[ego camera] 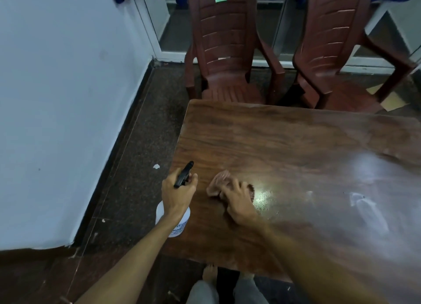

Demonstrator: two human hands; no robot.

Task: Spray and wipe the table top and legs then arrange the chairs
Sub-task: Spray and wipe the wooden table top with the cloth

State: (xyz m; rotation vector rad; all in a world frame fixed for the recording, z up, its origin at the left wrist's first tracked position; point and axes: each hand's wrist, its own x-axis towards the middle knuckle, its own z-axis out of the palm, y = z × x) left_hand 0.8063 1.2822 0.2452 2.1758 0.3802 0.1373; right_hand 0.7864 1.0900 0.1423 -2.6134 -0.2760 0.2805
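Left of the table: a pale bluish-white painted wall [57, 99], meeting a dark speckled stone floor [141, 144] along a black skirting line.

Filling the lower right: the table itself, a broad rectangular top of glossy brown wood grain [273, 149], streaked with pale smears and glare toward its right side.

Beyond the table's far edge: two reddish-brown moulded plastic armchairs, side by side. Left chair [225, 53]: faces the table squarely, seat front just at the far edge. Right chair [330, 53]: turned at an angle, seat near the far edge.

Under the table's near edge: grey trouser legs [200, 292] and a bare foot [209, 274].

At the table's left edge, toward the near corner: left hand [178, 193], clenched round the black trigger head of a white plastic spray bottle [183, 221], nozzle pointing away toward the far left corner. Bottle body overlapping the table's left edge; cannot tell whether it rests on the wood or hangs clear.

Just right of that, on the table top: right hand [239, 201], blurred, bent fingers bunched over a crumpled pinkish-brown cloth [217, 183] and pressing it to the surface.

Touching the right hand's far side on the table: a small shiny wet patch [262, 196].

On the floor left of the table: a small white scrap [156, 166].
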